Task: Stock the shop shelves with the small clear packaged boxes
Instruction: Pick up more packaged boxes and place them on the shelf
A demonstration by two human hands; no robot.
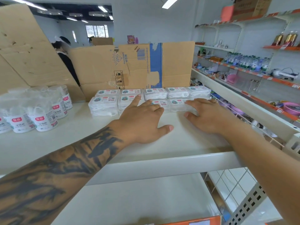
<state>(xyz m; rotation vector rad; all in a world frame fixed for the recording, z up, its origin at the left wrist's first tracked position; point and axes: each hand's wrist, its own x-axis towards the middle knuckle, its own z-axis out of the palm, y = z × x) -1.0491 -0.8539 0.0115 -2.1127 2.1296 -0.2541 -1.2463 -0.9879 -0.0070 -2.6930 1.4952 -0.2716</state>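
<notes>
Several small clear packaged boxes (103, 103) stand in two rows, stacked, at the back of the white top shelf (162, 161). My left hand (142, 120) lies flat with straight fingers, its fingertips touching the tops of the front-row boxes near the middle. My right hand (206, 114) is also flat, fingers spread, its fingertips pressing against the front-row boxes (177, 104) on the right. Neither hand holds anything.
Flattened cardboard (133, 65) stands behind the boxes, and a larger sheet (24, 51) leans at the left. Clear round tubs with red labels (43, 116) crowd the shelf's left side. Shelves with bottles (246, 62) run along the right. A person (65, 51) stands behind the cardboard.
</notes>
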